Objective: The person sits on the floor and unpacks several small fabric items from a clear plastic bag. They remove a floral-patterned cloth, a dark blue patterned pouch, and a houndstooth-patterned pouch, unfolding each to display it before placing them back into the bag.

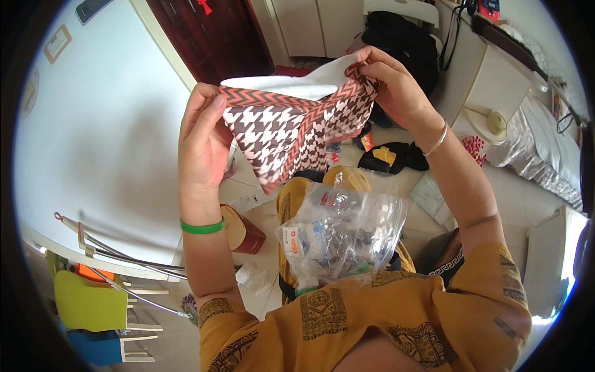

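Observation:
A houndstooth fabric piece [265, 132] in brown and pale pink, with a coral zigzag border, hangs folded in front of me. Its white underside [279, 86] shows along the top. My left hand [204, 130] pinches the upper left corner between thumb and fingers. At the upper right, my right hand [395, 86] grips the bunched edge. Below the cloth, a clear plastic bag [372, 218] rests on my lap. Small packets with printing and some darker contents show through its film, but they are too blurred to name exactly.
A red bin-like container [251, 239] stands on the floor at left, near a clear plastic wrapper [251, 200]. Several small chairs, one with a lime-green back [90, 300], are lower left. Black clothing [395, 42] covers a white chair ahead. A bed [539, 149] is at right.

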`<state>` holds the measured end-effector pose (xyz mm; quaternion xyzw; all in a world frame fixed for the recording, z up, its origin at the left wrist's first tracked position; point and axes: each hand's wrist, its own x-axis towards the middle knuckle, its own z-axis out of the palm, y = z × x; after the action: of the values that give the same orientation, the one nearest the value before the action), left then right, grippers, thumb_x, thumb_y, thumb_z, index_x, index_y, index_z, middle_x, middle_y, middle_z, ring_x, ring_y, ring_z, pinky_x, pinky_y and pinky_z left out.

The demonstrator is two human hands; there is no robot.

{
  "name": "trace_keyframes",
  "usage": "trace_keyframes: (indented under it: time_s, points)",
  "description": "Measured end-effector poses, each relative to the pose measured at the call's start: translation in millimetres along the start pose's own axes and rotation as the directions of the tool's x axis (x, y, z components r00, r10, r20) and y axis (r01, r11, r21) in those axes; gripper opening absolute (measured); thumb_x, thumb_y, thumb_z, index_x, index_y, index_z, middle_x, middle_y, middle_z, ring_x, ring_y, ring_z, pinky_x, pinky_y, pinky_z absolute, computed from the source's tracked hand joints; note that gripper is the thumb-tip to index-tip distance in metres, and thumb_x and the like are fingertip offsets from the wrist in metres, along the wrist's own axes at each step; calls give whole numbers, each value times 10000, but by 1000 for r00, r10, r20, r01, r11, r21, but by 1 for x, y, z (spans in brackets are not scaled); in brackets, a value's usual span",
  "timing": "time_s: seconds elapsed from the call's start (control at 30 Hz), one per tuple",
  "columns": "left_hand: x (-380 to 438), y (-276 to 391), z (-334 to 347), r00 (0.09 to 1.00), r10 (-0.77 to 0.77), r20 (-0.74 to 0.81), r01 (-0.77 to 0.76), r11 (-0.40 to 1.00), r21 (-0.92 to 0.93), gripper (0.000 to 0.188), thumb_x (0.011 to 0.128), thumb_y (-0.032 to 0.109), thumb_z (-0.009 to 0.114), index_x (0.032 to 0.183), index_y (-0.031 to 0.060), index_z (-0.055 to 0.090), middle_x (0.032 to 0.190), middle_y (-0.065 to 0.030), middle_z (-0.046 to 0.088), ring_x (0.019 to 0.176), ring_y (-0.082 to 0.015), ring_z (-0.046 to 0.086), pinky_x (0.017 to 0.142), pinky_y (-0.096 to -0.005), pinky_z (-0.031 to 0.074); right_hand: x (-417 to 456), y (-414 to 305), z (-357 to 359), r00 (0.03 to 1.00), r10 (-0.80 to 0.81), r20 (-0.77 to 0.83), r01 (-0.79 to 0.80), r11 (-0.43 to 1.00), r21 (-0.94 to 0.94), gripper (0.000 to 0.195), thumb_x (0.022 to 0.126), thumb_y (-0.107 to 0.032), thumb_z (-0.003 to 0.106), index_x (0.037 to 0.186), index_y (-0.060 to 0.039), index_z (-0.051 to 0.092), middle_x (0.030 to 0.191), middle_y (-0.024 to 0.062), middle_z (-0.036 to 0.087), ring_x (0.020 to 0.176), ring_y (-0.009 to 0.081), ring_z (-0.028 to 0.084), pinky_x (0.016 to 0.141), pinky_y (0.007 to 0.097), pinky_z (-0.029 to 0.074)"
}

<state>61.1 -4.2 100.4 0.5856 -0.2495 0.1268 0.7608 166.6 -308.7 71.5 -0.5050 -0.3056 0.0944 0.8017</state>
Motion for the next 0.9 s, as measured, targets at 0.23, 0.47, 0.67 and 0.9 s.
trace_keyframes:
  time_s: [0.23,0.47,0.67,0.9]
  points:
    - [4,-11,3,970,146,-193,-129,987,99,107,1028,181,542,1079,103,488,977,-13,607,955,-100,548,895,-284,422,6,-1,17,956,-223,-191,178,957,-229,130,1046,-202,507,1044,-102,590,917,-74,604,857,11,530,768,195,415]
    - [14,-14,25,832,473,-291,-354,856,377,162,1046,212,516,1109,79,449,885,-9,550,848,-58,502,787,-219,416,27,-10,18,672,-726,-144,455,558,-694,152,1001,-200,586,1072,-66,589,804,33,580,687,98,498,648,266,444]
    - [17,-10,28,673,714,-194,-385,563,731,153,1038,119,487,1113,6,416,999,-60,478,842,-114,493,754,-245,436,-1,-32,51,688,-717,-115,310,434,-846,89,1036,-104,487,1088,-40,520,758,74,566,718,103,489,640,268,450]
    - [-4,5,-1,603,777,182,-464,156,872,185,1034,106,479,1142,1,372,1118,-134,492,912,-159,588,836,-288,516,-28,-44,34,721,-693,13,475,480,-738,83,1048,-70,460,1075,-36,530,844,-39,517,781,25,458,692,177,403]
